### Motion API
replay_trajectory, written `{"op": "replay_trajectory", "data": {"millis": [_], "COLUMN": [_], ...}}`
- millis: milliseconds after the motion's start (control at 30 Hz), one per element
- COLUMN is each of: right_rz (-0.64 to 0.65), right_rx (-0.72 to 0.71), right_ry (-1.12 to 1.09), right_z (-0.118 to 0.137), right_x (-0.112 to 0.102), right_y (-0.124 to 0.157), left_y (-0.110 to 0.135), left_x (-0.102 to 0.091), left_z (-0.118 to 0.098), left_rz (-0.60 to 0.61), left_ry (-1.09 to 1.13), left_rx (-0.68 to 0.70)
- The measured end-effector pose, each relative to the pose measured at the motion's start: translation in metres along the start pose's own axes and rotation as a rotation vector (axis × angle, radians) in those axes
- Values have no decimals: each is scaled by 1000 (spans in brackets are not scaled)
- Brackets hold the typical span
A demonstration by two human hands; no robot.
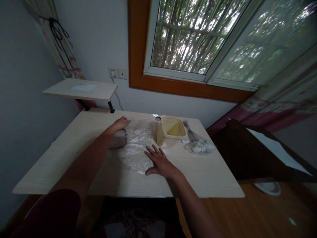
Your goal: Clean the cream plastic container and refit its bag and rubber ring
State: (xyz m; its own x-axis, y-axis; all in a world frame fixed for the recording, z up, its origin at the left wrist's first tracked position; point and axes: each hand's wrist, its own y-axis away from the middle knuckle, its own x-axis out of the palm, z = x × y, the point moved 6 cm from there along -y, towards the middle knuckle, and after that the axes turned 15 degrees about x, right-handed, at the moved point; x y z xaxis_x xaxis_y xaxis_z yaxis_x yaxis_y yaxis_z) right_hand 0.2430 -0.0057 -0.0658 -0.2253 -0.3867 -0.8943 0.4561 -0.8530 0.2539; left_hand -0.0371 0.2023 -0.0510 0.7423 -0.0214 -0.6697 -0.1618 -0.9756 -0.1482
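A clear, crinkled plastic bag [137,140] lies spread flat on the pale desk [208,178]. At its far left corner my left hand [120,124] is closed, with the fingertips pinching the plastic. My right hand [160,162] rests with fingers spread over the bag's near right edge, pressing it to the desk. Partly hidden behind my left forearm is a brownish object with a dark rim [121,138]; I cannot make out its kind. Just beyond my right hand stands an open cream plastic tub [166,141], close to the bag's right side.
Right of the tub lies a knotted clear bag with whitish contents [200,146]. A small raised shelf [56,88] with a paper label stands at the desk's back left. Behind are a wall socket [117,73] and a window; a dark piece of furniture [245,155] stands at right.
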Motion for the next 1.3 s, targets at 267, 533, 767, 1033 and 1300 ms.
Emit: {"op": "replay_trajectory", "data": {"millis": [267,533,767,1033,1300], "right_rz": [18,33,39,31,33], "right_rx": [22,12,18,14,10], "right_ry": [-22,-38,-52,-51,-58], "right_z": [-2,-5,-5,-3,-5], "right_x": [-2,-3,-4,-5,-5], "right_y": [-1,-3,-2,-1,-2], "left_y": [-26,-36,-18,-10,-22], "left_x": [5,-37,-28,-16,-29], "left_z": [1,25,43,32,35], "left_rz": [-234,-590,-299,-171,-366], "left_ry": [457,686,609,527,516], "left_rx": [-65,23,-146,-123,-77]}}
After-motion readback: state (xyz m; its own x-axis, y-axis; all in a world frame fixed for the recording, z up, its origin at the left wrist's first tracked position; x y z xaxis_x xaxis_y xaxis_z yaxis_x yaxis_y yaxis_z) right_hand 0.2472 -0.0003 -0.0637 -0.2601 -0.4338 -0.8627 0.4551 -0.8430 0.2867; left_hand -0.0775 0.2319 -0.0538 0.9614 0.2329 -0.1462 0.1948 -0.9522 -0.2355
